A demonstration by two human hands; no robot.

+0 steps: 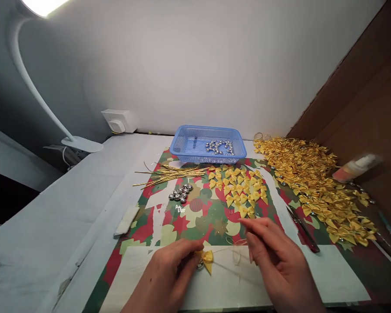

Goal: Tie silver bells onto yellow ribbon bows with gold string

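Observation:
In my left hand [169, 271], thumb and index finger pinch a small yellow ribbon bow [208, 257], with a silver jingle bell [200, 264] partly hidden under the fingertips. From the bow, a thin pale thread [236, 257] stretches rightward, with a loop in it. My right hand [278, 265] is closed in a pinch at the thread's far end; its fingertips are slightly blurred. Both hands are above a white sheet [247, 287] at the table's front. Beyond them lie rows of loose yellow bows [243, 187] and a small cluster of silver bells [180, 194].
Gold cords [172, 174] lie at the left. A blue basket [208, 159] with silver bells stands behind. At the right are scissors [303, 230], a heap of gold bows [303, 174] and a bottle [355, 168]. A white lamp [29, 82] arches over the left.

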